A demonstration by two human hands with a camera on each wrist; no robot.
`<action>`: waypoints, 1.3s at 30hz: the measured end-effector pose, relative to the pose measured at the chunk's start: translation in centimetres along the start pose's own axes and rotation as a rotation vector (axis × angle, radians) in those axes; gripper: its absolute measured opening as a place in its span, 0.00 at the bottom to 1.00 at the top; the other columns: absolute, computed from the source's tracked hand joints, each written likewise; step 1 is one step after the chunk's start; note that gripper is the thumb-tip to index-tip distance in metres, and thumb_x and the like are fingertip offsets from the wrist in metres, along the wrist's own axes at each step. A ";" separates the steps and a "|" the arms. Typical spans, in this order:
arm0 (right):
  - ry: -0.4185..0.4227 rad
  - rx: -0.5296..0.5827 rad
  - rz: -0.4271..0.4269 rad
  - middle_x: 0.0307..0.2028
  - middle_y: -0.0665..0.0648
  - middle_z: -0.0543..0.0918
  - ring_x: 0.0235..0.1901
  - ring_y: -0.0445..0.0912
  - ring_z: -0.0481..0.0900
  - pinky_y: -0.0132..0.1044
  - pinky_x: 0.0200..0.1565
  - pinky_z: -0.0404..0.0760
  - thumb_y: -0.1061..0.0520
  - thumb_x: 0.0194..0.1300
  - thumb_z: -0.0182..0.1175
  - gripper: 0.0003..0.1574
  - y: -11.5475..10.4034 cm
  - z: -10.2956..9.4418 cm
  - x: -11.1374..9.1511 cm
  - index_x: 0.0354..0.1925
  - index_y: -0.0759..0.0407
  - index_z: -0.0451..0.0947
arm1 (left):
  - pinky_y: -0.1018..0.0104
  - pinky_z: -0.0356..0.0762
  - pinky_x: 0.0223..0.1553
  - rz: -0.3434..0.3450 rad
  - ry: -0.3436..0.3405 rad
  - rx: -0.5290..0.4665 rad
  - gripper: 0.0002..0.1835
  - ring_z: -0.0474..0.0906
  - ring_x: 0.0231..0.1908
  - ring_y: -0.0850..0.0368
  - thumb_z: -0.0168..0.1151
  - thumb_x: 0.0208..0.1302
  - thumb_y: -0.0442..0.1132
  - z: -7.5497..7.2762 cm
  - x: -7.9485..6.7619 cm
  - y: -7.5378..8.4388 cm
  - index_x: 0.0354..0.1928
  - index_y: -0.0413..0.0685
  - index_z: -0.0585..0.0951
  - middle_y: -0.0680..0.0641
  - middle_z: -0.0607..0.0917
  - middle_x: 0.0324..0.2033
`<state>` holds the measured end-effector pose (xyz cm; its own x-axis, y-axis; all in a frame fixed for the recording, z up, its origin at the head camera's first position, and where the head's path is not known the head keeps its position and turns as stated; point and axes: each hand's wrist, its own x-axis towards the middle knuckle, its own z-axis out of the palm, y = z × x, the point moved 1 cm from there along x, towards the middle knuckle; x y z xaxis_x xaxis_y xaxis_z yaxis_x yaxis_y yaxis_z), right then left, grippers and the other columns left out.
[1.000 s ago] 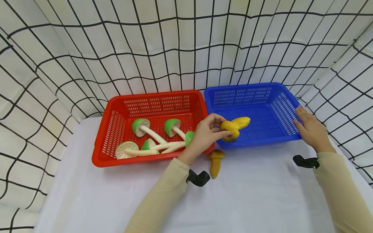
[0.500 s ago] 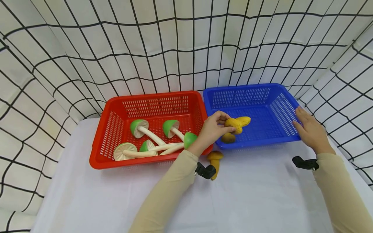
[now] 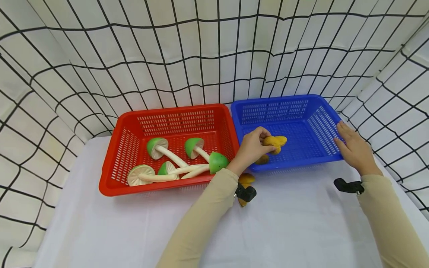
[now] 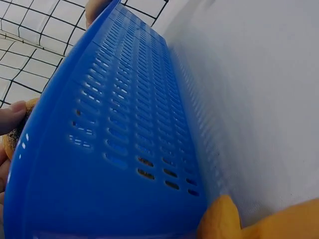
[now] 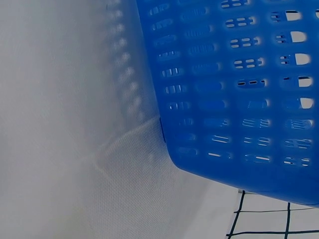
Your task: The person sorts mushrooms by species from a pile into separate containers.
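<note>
My left hand [image 3: 253, 147] pinches a yellow toy mushroom [image 3: 273, 143] between thumb and fingers, low over the left part of the blue basket [image 3: 315, 162]. Just beyond it shows the end of another yellow piece [image 3: 281, 140] in the basket. A brownish mushroom cap [image 3: 262, 159] lies in the near left corner, partly behind the hand. In the left wrist view the thumb presses on a dark-specked side of the held mushroom [image 4: 12, 142], above the basket rim. My right hand [image 3: 356, 150] rests with extended fingers against the basket's right rim.
To the left, a red basket [image 3: 140, 190] holds several green-capped mushrooms [image 3: 218, 162] with white stems. On the white cloth a yellow-brown mushroom [image 3: 246, 178] lies before the baskets, partly hidden by the left wrist camera [image 3: 246, 193]. White walls with black netting [image 3: 187, 44] stand around.
My left hand has moved a little right and farther into the blue basket with the yellow mushroom, uncovering the brownish cap in the near corner. The right hand has stayed at the rim.
</note>
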<state>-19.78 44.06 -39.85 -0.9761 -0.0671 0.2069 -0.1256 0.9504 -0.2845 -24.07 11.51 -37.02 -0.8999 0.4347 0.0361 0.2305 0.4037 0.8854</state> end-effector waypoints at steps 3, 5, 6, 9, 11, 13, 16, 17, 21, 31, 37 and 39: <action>0.000 -0.001 0.004 0.70 0.69 0.51 0.70 0.61 0.46 0.59 0.66 0.49 0.48 0.74 0.35 0.37 -0.1 -0.1 0.1 0.70 0.71 0.48 | 0.75 0.76 0.41 -0.005 0.001 -0.006 0.17 0.78 0.41 0.58 0.70 0.54 0.37 0.4 0.3 0.2 0.45 0.44 0.76 0.48 0.82 0.41; 0.001 -0.002 0.009 0.70 0.69 0.51 0.70 0.60 0.46 0.59 0.66 0.49 0.48 0.74 0.34 0.37 -0.1 0.0 0.1 0.70 0.71 0.47 | 0.76 0.75 0.39 -0.010 0.003 -0.031 0.17 0.78 0.40 0.58 0.70 0.54 0.37 0.8 0.7 0.3 0.44 0.43 0.76 0.48 0.82 0.41; 0.001 -0.003 0.011 0.70 0.69 0.51 0.70 0.60 0.46 0.60 0.65 0.49 0.48 0.74 0.34 0.37 -0.2 0.0 0.2 0.70 0.71 0.47 | 0.76 0.75 0.38 -0.015 0.005 -0.048 0.17 0.78 0.40 0.58 0.70 0.54 0.37 1.0 0.9 0.4 0.44 0.42 0.76 0.48 0.82 0.41; 0.003 -0.002 0.012 0.70 0.68 0.51 0.70 0.60 0.47 0.59 0.65 0.50 0.48 0.74 0.35 0.37 -0.3 0.1 0.3 0.70 0.71 0.48 | 0.76 0.76 0.37 -0.057 0.023 -0.112 0.17 0.78 0.40 0.58 0.71 0.53 0.37 1.7 1.4 0.3 0.43 0.41 0.76 0.47 0.81 0.40; 0.004 0.001 0.008 0.70 0.69 0.51 0.70 0.61 0.47 0.59 0.65 0.50 0.48 0.74 0.35 0.37 -0.3 0.2 0.5 0.70 0.71 0.48 | 0.75 0.76 0.37 -0.103 0.044 -0.145 0.17 0.78 0.40 0.58 0.72 0.52 0.37 2.0 1.6 0.2 0.42 0.42 0.77 0.47 0.82 0.38; 0.005 0.003 0.006 0.70 0.69 0.51 0.70 0.61 0.48 0.59 0.66 0.50 0.48 0.74 0.35 0.37 -0.5 0.2 0.5 0.70 0.71 0.48 | 0.73 0.77 0.37 -0.146 0.062 -0.172 0.17 0.78 0.40 0.57 0.72 0.51 0.37 2.2 1.8 0.0 0.41 0.42 0.77 0.48 0.82 0.38; 0.011 0.005 0.003 0.70 0.69 0.52 0.70 0.61 0.47 0.59 0.65 0.50 0.49 0.74 0.35 0.36 -0.7 0.1 0.6 0.69 0.72 0.49 | 0.71 0.78 0.39 -0.179 0.075 -0.195 0.17 0.79 0.41 0.56 0.73 0.50 0.37 2.5 1.7 0.0 0.40 0.42 0.77 0.47 0.82 0.38; 0.011 0.006 0.004 0.70 0.69 0.52 0.70 0.61 0.47 0.59 0.66 0.49 0.49 0.74 0.35 0.37 -0.7 0.0 0.7 0.69 0.72 0.49 | 0.71 0.78 0.39 -0.179 0.074 -0.196 0.17 0.79 0.41 0.56 0.73 0.51 0.37 2.5 1.7 0.0 0.41 0.42 0.78 0.47 0.82 0.39; 0.004 0.006 0.012 0.70 0.69 0.51 0.70 0.60 0.46 0.59 0.66 0.48 0.49 0.73 0.35 0.37 -0.8 -0.1 0.7 0.70 0.71 0.48 | 0.71 0.78 0.38 -0.173 0.072 -0.186 0.17 0.79 0.41 0.56 0.73 0.51 0.37 2.8 1.7 0.1 0.41 0.43 0.77 0.47 0.82 0.38; 0.001 0.005 0.025 0.70 0.69 0.52 0.70 0.60 0.46 0.58 0.66 0.49 0.49 0.73 0.36 0.36 -0.6 -0.1 0.4 0.69 0.72 0.48 | 0.70 0.78 0.38 -0.205 0.071 0.003 0.15 0.78 0.38 0.55 0.72 0.52 0.36 3.4 1.5 0.4 0.39 0.41 0.77 0.45 0.82 0.38; -0.003 0.006 0.030 0.70 0.69 0.51 0.70 0.60 0.46 0.57 0.67 0.47 0.49 0.73 0.35 0.37 -0.5 -0.1 0.2 0.70 0.72 0.48 | 0.70 0.77 0.37 -0.227 0.045 0.076 0.16 0.77 0.38 0.54 0.73 0.51 0.37 3.5 1.4 0.5 0.39 0.41 0.78 0.45 0.83 0.38; -0.004 0.007 0.032 0.70 0.69 0.50 0.70 0.60 0.46 0.57 0.67 0.47 0.50 0.73 0.36 0.37 -0.4 -0.1 0.1 0.70 0.72 0.47 | 0.69 0.76 0.40 -0.230 0.030 0.118 0.15 0.77 0.40 0.54 0.73 0.51 0.38 3.7 1.5 0.4 0.38 0.41 0.79 0.46 0.83 0.37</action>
<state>-19.84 43.72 -39.59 -0.9804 -0.0378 0.1934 -0.0953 0.9500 -0.2973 -23.94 15.27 -38.28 -0.9437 0.2976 -0.1447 0.0586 0.5807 0.8120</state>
